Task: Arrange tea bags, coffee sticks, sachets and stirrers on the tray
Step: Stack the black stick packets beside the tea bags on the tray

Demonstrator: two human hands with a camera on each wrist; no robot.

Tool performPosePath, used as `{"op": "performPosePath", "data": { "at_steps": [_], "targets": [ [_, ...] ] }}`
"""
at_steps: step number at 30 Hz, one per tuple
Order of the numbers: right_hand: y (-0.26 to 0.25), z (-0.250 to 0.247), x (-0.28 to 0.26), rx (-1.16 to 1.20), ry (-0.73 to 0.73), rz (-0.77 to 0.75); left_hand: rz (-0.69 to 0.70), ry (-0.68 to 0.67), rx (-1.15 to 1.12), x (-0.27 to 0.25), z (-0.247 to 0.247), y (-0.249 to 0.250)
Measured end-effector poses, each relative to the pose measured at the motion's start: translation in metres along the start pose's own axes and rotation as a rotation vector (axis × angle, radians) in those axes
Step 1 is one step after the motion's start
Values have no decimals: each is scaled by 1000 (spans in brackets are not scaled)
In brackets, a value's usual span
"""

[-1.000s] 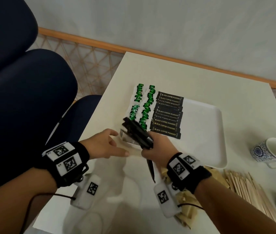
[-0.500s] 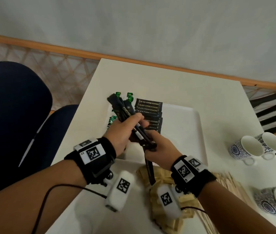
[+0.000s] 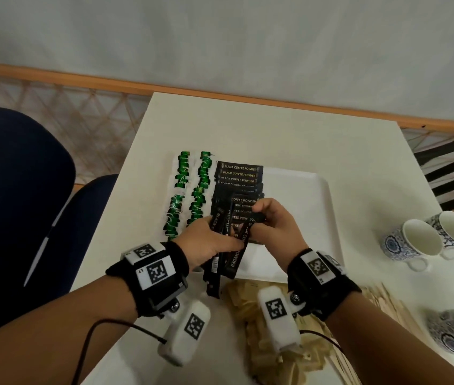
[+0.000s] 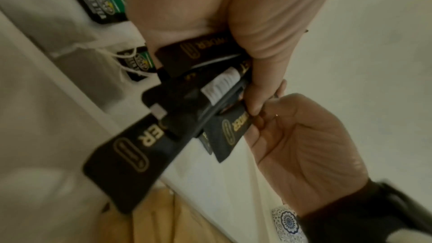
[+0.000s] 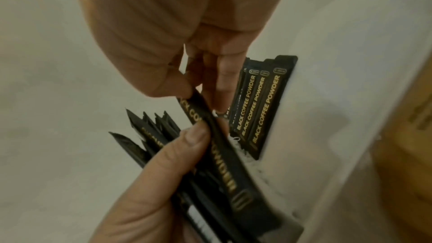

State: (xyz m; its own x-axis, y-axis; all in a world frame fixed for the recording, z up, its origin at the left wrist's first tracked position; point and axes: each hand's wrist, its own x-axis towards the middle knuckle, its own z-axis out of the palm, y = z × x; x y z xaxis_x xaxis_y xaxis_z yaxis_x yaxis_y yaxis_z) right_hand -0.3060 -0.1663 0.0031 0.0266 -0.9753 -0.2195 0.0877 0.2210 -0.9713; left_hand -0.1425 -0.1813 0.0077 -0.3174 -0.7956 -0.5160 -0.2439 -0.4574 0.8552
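Above the tray's (image 3: 323, 218) near edge, the left hand (image 3: 206, 243) grips a bundle of coffee sticks (image 3: 224, 262); the right hand (image 3: 275, 232) pinches one stick (image 5: 205, 127) from it.

Coffee sticks (image 3: 239, 174) (black, gold print) — "BLACK COFFEE POWDER".

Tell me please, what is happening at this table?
A person is sorting coffee sticks. The left hand holds a bunch of sticks above the tray, and the right hand pinches one stick from it. A row of sticks and tea bags already lie on the tray. Sachets and stirrers wait on the table.
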Motion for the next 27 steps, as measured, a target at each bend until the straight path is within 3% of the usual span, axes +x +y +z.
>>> {"op": "performPosePath", "data": {
  "at_steps": [11,15,19,23,27],
  "targets": [
    [8,-7,4,91,22,157,6,1,12,9,-12,-6],
    [13,-2,2,-142,-65,178,20,3,27,10,-10,-7],
    [12,-8,6,-126,46,117,-56,-10,-101,4,-15,-7],
    [14,-18,11,-408,42,79,-143,4,-216,0,-30,-2],
    [17,-10,9,-467,-14,58,-54,56,-189,1,-39,0]
  ]
}}
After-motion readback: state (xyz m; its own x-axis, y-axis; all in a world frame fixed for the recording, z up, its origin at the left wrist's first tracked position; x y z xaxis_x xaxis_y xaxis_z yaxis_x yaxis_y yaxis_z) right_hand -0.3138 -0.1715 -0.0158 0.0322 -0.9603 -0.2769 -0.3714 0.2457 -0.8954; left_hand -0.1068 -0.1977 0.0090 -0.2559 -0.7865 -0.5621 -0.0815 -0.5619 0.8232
